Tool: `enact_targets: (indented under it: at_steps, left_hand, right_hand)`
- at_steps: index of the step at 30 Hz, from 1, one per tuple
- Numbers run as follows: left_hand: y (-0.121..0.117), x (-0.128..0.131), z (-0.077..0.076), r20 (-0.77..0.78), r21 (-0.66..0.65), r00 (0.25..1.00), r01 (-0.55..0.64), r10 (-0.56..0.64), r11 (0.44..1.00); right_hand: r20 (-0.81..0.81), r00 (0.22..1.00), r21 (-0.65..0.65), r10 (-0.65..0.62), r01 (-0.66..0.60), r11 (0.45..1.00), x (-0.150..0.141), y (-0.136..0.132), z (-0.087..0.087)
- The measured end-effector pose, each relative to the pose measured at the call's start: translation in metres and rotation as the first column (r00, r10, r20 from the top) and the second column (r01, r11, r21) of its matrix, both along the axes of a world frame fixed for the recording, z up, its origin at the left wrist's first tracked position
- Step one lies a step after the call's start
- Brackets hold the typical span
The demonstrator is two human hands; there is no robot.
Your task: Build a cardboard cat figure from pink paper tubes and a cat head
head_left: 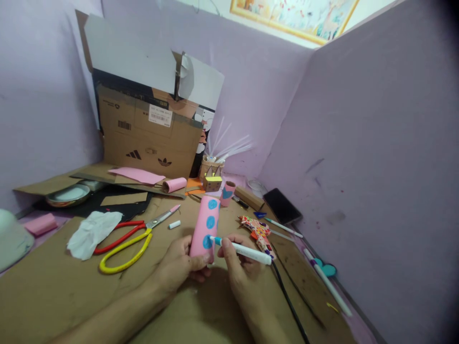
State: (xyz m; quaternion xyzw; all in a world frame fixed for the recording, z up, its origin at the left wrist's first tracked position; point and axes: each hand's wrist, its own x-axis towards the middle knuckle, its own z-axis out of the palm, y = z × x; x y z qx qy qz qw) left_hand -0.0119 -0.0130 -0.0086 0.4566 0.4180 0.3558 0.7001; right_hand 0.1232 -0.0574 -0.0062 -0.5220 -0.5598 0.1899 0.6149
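Note:
My left hand [186,260] is closed round the lower end of a pink paper tube [205,212], which stands tilted above the cardboard. Blue round spots run down the tube's front, and more blue shows at its right edge. Between the fingers of my right hand [241,265] is a white marker [247,251] with a blue tip. That tip touches the lowest spot on the tube. A white marker cap [174,224] lies left of the tube, near scissors [132,239] with one red and one yellow handle.
A crumpled tissue [93,234] lies left of the scissors. At the back stands a cardboard box [150,138]. A shorter pink tube [227,193] with a blue mark is behind the held one. To the right are a patterned glue gun [258,230] with a black cord and a dark phone [282,205].

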Motion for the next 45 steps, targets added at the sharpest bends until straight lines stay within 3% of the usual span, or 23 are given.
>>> enact_targets:
  at_steps: [12,25,45]
  left_hand:
    - [-0.0011,-0.0021,0.0044,0.063,-0.016,0.998,0.006,-0.005,1.0]
    - [-0.0011,-0.0008,0.005,0.068,-0.023,0.998,-0.008,0.01,1.0]
    - [-0.0007,0.0001,0.0011,0.037,0.018,0.999,-0.027,0.027,0.999]
  right_hand:
    - [-0.06,0.997,-0.009,-0.039,0.038,0.999,0.0016,-0.0005,-0.0027]
    - [0.007,0.998,-0.069,-0.062,0.062,0.996,0.0019,-0.0019,0.0019]
    - [0.148,0.989,0.059,0.018,-0.026,0.998,0.0013,-0.0051,0.0044]
